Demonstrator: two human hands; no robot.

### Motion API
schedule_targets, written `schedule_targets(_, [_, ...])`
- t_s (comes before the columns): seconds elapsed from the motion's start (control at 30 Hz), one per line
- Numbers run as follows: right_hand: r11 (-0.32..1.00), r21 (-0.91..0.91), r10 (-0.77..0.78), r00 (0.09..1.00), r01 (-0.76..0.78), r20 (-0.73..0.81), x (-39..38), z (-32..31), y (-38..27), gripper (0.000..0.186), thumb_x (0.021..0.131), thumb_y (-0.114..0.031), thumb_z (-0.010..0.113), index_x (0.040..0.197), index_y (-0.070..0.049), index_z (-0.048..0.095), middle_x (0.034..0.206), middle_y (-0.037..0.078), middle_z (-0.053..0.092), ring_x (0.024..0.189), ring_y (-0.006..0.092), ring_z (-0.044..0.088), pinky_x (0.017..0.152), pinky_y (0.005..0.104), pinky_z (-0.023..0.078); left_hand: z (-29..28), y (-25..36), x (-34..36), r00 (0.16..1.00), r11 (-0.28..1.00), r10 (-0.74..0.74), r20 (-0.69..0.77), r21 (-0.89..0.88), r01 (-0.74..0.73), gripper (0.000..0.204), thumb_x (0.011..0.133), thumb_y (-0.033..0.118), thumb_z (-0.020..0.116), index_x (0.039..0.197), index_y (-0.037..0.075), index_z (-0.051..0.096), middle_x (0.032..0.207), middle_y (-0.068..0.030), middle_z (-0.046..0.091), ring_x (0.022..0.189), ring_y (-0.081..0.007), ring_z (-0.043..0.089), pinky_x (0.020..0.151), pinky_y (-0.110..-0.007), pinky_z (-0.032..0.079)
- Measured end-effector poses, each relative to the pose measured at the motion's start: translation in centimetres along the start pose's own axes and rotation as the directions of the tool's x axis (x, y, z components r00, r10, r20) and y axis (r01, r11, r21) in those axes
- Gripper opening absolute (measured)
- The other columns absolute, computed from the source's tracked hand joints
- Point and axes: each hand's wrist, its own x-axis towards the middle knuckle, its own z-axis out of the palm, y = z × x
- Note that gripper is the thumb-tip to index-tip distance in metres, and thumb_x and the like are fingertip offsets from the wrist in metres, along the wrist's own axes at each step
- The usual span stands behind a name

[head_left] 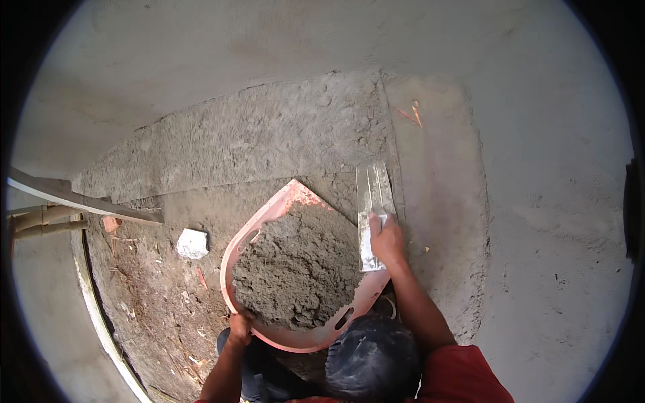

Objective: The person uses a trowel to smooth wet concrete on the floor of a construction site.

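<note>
My left hand (240,329) grips the lower-left rim of a pink plastic tub (227,279) with cut-out handles. Grey, lumpy wet mortar (292,262) fills most of the tub. My right hand (386,242) is closed on the handle of a long rectangular steel trowel (368,188), which lies over the tub's right edge and is streaked with pale mortar. The trowel's far end is over rough grey mortar (353,144) just beyond the tub. A dark, dusty rounded shape at the bottom, apparently my knee, is beside the tub.
Smooth grey cement surfaces (551,201) surround a rough ledge (235,134). At the left are a long straight board (101,208), wooden poles (47,221), a brick fragment (111,224) and a white chunk (193,243). A pale strip (101,322) runs along the lower-left edge.
</note>
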Motion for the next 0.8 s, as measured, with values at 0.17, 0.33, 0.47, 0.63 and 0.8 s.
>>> schedule_targets(0.17, [0.994, 0.030, 0.103, 0.987, -0.108, 0.122, 7.9, -2.1, -6.6, 0.060, 0.095, -0.047, 0.048, 0.102, 0.011, 0.062, 0.096, 0.033, 0.065, 0.096, 0.0475, 0.063, 0.087, 0.0530, 0.049, 0.5, -0.8, 0.6, 1.000, 0.998, 0.006, -0.030, -0.056, -0.008, 0.005, 0.077, 0.004, 0.057, 0.074, 0.006, 0.060, 0.067, -0.0059, 0.056, 0.055, -0.0207, 0.053, 0.051, -0.034, 0.043])
schedule_targets(0.33, [0.980, -0.140, -0.161, 0.974, 0.139, -0.159, 14.9, 2.1, -5.8, 0.059, 0.094, -0.046, 0.049, 0.097, 0.010, 0.065, 0.095, 0.032, 0.067, 0.095, 0.0473, 0.064, 0.087, 0.0521, 0.049, 1.2, -0.8, 0.8, 1.000, 0.999, 0.002, -0.021, -0.050, -0.003, 0.005, 0.077, 0.004, 0.057, 0.075, 0.004, 0.061, 0.067, -0.0072, 0.056, 0.056, -0.0229, 0.055, 0.051, -0.037, 0.045])
schedule_targets(0.47, [0.982, -0.025, -0.188, 0.944, 0.188, -0.272, 20.3, 3.7, -10.5, 0.055, 0.094, -0.046, 0.051, 0.098, 0.007, 0.065, 0.095, 0.030, 0.067, 0.095, 0.0474, 0.064, 0.087, 0.0520, 0.049, 0.2, -1.2, 1.1, 0.997, 0.993, 0.067, 0.036, 0.092, -0.070, 0.005, 0.076, 0.003, 0.058, 0.074, 0.004, 0.063, 0.066, -0.0076, 0.055, 0.056, -0.0241, 0.056, 0.051, -0.038, 0.045])
schedule_targets(0.63, [0.964, 0.062, -0.218, 0.907, 0.257, -0.361, 19.9, 3.1, -10.0, 0.052, 0.092, -0.045, 0.055, 0.098, 0.005, 0.064, 0.094, 0.029, 0.067, 0.093, 0.0467, 0.064, 0.084, 0.0517, 0.049, 2.2, 0.3, -0.5, 0.987, 0.981, -0.154, -0.039, -0.123, 0.148, 0.007, 0.080, 0.011, 0.056, 0.075, 0.007, 0.058, 0.061, -0.0069, 0.051, 0.049, -0.0236, 0.052, 0.046, -0.038, 0.044])
schedule_targets(0.8, [0.928, 0.043, -0.356, 0.915, 0.370, -0.188, 14.7, 1.5, -11.4, 0.050, 0.091, -0.045, 0.058, 0.097, 0.005, 0.062, 0.089, 0.031, 0.066, 0.088, 0.0479, 0.064, 0.078, 0.0521, 0.050, 2.5, -4.8, -4.4, 0.974, 0.907, -0.225, 0.026, -0.361, 0.219, 0.009, 0.081, 0.012, 0.055, 0.084, 0.004, 0.056, 0.072, -0.0103, 0.054, 0.062, -0.0291, 0.057, 0.053, -0.045, 0.050])
